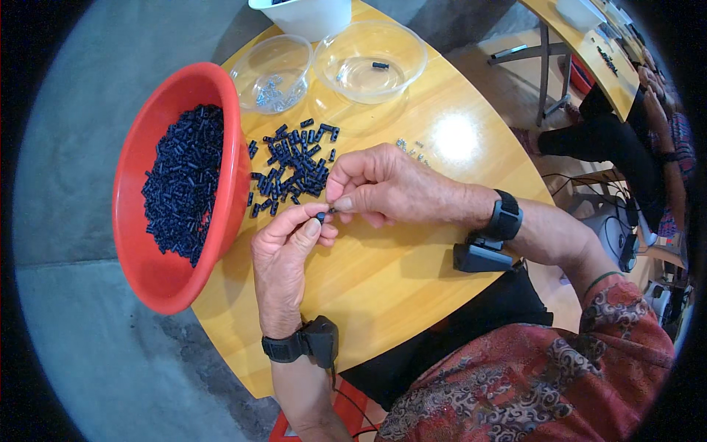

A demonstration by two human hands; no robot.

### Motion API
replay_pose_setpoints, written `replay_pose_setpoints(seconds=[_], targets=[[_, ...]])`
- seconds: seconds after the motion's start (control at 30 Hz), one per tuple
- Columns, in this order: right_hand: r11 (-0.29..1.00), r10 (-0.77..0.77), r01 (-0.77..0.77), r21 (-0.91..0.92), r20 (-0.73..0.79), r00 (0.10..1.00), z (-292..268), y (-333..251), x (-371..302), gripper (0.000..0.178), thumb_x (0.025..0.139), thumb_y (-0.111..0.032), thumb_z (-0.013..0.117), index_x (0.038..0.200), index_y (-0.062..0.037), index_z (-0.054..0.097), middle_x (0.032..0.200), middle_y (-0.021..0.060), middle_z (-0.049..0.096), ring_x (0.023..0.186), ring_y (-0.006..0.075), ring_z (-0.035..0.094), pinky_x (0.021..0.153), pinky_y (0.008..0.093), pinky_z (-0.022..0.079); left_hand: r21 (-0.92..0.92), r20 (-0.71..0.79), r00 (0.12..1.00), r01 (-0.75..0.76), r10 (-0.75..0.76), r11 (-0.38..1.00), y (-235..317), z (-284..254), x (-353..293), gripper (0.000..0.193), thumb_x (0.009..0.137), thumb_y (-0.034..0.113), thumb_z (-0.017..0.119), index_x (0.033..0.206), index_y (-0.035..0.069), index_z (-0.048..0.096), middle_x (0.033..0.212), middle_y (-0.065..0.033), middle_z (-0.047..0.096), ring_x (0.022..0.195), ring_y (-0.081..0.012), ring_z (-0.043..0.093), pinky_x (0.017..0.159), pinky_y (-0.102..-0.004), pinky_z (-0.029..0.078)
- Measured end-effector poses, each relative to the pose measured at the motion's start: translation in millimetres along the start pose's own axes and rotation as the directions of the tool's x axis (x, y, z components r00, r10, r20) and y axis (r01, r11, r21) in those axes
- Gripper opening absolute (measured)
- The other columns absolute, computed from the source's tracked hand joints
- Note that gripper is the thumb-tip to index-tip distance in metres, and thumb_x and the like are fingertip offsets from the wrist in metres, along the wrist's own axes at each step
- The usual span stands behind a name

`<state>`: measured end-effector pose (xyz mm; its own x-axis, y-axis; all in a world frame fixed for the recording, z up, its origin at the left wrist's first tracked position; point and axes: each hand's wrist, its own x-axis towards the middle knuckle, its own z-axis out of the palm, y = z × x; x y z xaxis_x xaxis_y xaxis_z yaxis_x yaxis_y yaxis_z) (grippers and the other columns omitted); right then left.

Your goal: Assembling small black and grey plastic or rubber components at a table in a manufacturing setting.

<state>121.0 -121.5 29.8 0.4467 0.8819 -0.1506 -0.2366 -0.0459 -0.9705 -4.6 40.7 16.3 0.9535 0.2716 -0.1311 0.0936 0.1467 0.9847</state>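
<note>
Between the thumb and fingers of my left hand (286, 247) is a small black cylindrical plastic piece (320, 217), its end showing at the fingertips. My right hand (387, 184) meets it from the right, thumb and forefinger pinched together at the piece; whatever tiny part they grip is too small to name. Just beyond my hands lies a loose pile of similar black pieces (298, 162) on the yellow wooden table (412, 272). Small shiny metal parts (412, 151) are scattered past my right hand.
A red basin (234, 155) full of black pieces leans at the table's left edge. Behind the pile stand a clear bowl of metal parts (274, 94), a larger clear bowl (420, 70) with one black piece, and a white tub (313, 18). Another person (655, 147) sits at the far-right table.
</note>
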Motion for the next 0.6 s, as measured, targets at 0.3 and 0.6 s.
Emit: replay_pose_setpoints(seconds=[0.3, 0.6], targets=[[0.996, -0.002, 0.003, -0.084, 0.007, 1.000, 1.3, 9.2, 1.4, 0.009, 0.089, -0.009, 0.057, 0.096, -0.0049, 0.057, 0.074, 0.0007, 0.061, 0.051, 0.0046, 0.048, 0.044, 0.0182, 0.036, -0.109, -0.012, 1.000, 0.014, -0.015, 0.994, 3.8, 4.4, -2.2, 0.025, 0.090, 0.011, 0.058, 0.111, -0.001, 0.060, 0.087, -0.0073, 0.065, 0.073, -0.0099, 0.059, 0.068, -0.0225, 0.048], [1.000, 0.011, -0.011, -0.029, -0.017, 1.000, 2.6, 6.9, 1.3, 0.010, 0.086, -0.007, 0.056, 0.094, -0.0017, 0.057, 0.072, 0.0030, 0.061, 0.051, 0.0070, 0.051, 0.043, 0.0208, 0.040, -0.125, -0.111, 0.994, -0.008, -0.006, 0.992, 7.6, 4.3, -2.5, 0.017, 0.089, 0.010, 0.058, 0.102, -0.001, 0.062, 0.090, -0.0100, 0.066, 0.077, -0.0141, 0.065, 0.068, -0.0230, 0.053]])
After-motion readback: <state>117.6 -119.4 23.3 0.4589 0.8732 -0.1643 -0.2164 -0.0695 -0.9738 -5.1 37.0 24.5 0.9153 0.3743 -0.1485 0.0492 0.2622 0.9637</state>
